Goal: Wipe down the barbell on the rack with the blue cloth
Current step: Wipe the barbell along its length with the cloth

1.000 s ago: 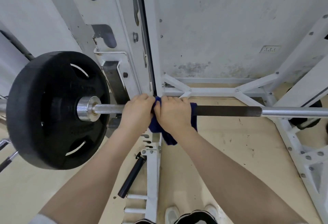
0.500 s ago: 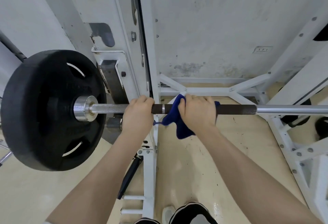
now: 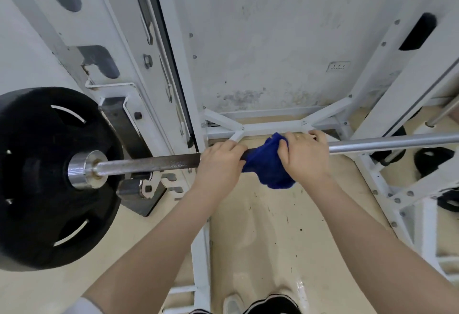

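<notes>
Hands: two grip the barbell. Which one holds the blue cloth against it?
The right hand wraps the blue cloth around the barbell. The left hand grips bare bar, nearer the black weight plate.

a gym's weight area, white steel power rack (image 3: pixel 139 47) against a scuffed white wall (image 3: pixel 268 28), loaded barbell (image 3: pixel 149 163) with black weight plate (image 3: pixel 37 177), spare plates (image 3: pixel 433 164) on beige floor (image 3: pixel 273 226)

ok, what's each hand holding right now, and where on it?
Left hand grips the bare barbell shaft, between the black plate and the cloth. Right hand grips the blue cloth bunched round the shaft, its loose end hanging below.
</notes>
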`<state>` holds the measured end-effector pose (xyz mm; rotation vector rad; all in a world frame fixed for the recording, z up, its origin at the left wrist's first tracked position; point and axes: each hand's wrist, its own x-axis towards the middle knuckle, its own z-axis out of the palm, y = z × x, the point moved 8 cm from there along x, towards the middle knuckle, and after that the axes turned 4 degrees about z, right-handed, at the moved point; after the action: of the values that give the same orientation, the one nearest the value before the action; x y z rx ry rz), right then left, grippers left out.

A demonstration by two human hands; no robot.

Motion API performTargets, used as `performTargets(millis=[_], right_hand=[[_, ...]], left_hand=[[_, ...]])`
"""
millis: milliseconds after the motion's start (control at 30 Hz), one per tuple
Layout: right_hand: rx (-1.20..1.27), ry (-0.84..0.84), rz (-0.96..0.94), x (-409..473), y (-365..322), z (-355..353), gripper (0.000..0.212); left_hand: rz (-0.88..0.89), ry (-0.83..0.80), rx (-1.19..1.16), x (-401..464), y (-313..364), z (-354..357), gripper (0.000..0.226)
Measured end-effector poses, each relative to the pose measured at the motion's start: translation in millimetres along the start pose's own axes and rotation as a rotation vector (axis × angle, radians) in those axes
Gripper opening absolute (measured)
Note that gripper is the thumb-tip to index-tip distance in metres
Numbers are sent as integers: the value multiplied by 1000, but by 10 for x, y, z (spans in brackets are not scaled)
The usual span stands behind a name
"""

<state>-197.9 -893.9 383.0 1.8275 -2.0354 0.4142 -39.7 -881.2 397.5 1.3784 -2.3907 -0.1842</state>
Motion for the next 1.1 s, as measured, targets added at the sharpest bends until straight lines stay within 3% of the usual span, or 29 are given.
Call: performTargets(millis=[133, 200, 367, 467, 533, 633, 733, 800, 900, 1000, 1100], right_hand=[[-39, -16, 239, 31, 732, -14, 52], [-34, -73, 278, 56, 729, 21, 54], [53, -62, 46, -32, -163, -84, 40], [-13, -59, -104, -18, -196, -52, 42], [-19, -193, -8, 35, 162, 60, 55], [13, -163, 166, 99, 368, 12, 53], [63, -150, 11, 11, -407, -94, 36], [190, -137, -86, -66, -886, -181, 37], [140, -127, -186, -13, -905, -246, 32], [14, -259, -42, 74, -536, -186, 33], [-5, -225, -5, 42, -797, -135, 36]], left_hand=[[-13, 39, -38, -22, -18, -3, 25], [-18, 45, -80, -34, -7, -27, 27], [-190, 24, -192, -67, -134, -55, 35], [-178, 26, -236, -72, -190, -69, 39], [-157, 59, -187, -85, -221, -120, 38], [-166, 127, -34, -162, -335, -193, 27], [-228, 30, 22, -222, -445, -161, 27], [-221, -24, 24, -239, -476, -162, 34], [-220, -51, -2, -246, -532, -196, 34], [-209, -62, -17, -245, -527, -215, 26], [-211, -39, -22, -253, -495, -221, 17]])
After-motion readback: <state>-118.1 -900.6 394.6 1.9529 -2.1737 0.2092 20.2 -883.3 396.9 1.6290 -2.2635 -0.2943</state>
